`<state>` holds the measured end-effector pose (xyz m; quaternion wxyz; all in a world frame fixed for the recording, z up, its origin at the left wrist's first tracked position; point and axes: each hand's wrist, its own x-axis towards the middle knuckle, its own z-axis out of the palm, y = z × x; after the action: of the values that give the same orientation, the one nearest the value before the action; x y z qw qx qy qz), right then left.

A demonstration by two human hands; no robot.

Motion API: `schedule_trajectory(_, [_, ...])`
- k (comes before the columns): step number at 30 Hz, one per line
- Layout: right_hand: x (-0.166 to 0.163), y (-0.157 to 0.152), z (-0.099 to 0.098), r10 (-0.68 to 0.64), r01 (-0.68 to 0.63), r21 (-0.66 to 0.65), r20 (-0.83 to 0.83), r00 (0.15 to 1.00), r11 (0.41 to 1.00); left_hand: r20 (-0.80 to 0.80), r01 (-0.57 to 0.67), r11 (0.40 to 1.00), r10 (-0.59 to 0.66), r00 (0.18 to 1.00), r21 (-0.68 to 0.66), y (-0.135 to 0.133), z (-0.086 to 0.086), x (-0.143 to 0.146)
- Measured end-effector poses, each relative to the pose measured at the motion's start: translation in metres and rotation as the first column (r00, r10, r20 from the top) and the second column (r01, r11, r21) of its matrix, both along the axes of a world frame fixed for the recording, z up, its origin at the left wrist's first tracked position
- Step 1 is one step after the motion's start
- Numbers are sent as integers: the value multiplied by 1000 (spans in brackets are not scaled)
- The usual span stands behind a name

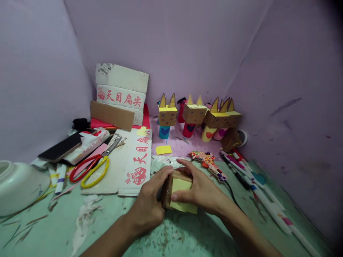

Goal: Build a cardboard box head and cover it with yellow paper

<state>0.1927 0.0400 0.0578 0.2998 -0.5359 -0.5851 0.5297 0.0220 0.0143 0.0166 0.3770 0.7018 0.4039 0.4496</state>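
Between my two hands is a small brown cardboard box (pixel 167 191) with a piece of yellow paper (pixel 183 207) lying on one face. My left hand (pixel 150 200) grips the box from its left side. With the thumb pressed on the yellow paper and the fingers over the far edge, my right hand (pixel 198 187) holds the box too. The far side of the box is hidden by my fingers. A glue gun (pixel 209 165) covered in a colourful pattern lies just beyond my right hand, its black cord running toward me.
Cardboard-headed figures with horns (pixel 167 117) stand along the back. Scissors (pixel 103 157) with red and yellow handles rest on printed cardboard (pixel 134 142) at left. A white pot (pixel 24 185) sits far left. Markers (pixel 268 207) lie at right, and a yellow paper piece (pixel 163 149) lies ahead.
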Motion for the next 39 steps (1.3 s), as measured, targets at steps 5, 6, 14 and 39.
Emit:
schedule_trajectory(5, [7,2,-5,-102,80,169,127,987,982,42,-15,997,19,999,-75,5,3,2])
schedule_trajectory(6, [10,2,-6,-142,113,220,116,983,969,57,-18,994,24,998,-108,6,4,3])
schedule_trajectory(14, [14,0,-16,-159,164,76,-65,985,983,161,8,961,38,986,-276,9,-2,6])
schedule_trajectory(39, [8,-5,-18,-77,43,-91,-408,910,995,254,-28,943,117,960,-332,13,-1,8])
